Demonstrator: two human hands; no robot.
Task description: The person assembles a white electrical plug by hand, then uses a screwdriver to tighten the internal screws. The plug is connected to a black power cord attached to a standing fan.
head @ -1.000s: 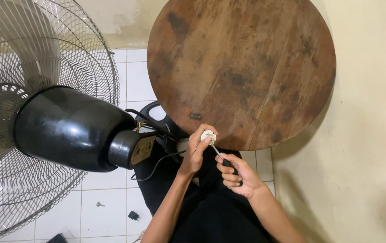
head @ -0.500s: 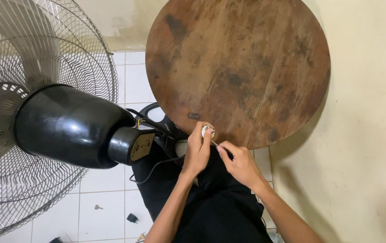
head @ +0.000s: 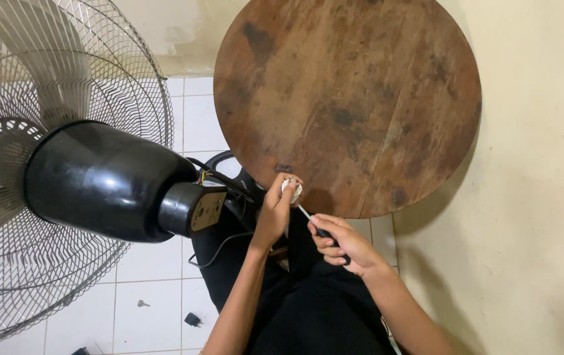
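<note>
My left hand (head: 275, 210) grips a small white plastic part (head: 292, 190) at the near edge of the round wooden table (head: 347, 98). My right hand (head: 342, 242) holds a screwdriver (head: 315, 223) by its black handle, the thin metal shaft pointing up and left into the white part. Both hands sit close together above my lap in dark trousers. Most of the white part is hidden by my left fingers.
A large fan lies to the left, its black motor housing (head: 98, 181) and wire grille (head: 65, 79) facing me, loose wires (head: 216, 179) at its back end. A small screw (head: 142, 304) and a black bit (head: 193, 320) lie on the white tiled floor. A cream wall stands to the right.
My right hand has moved up to the left hand, bringing the screwdriver tip onto the white part. The left hand has stayed at the table edge.
</note>
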